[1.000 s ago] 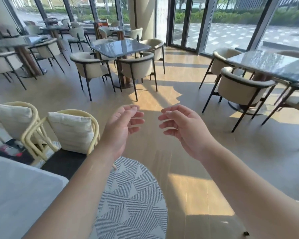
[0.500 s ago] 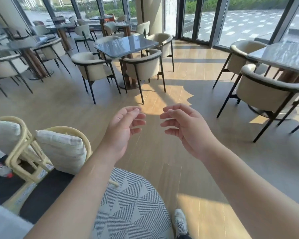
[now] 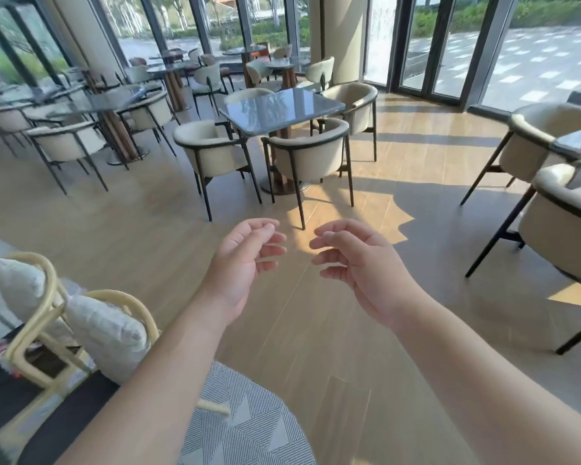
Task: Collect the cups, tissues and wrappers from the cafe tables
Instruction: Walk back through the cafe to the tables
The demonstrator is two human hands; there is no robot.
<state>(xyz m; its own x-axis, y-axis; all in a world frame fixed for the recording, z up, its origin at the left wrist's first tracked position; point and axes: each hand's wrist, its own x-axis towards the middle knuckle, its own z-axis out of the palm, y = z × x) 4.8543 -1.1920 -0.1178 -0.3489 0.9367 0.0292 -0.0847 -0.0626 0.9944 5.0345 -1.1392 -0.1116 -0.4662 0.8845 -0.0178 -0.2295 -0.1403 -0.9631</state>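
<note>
Head view, hands: left hand [image 3: 245,263] and right hand [image 3: 363,266] raised over the floor, fingers loosely curled, both empty.
Task things: no cups, tissues or wrappers visible; square glass-topped table [image 3: 282,109] looks bare.
Progress: nothing carried; collecting seemingly remains.

Grey triangle-patterned rug [image 3: 249,424], cream chairs [image 3: 307,159], blue-grey glossy table [image 3: 279,109].
</note>
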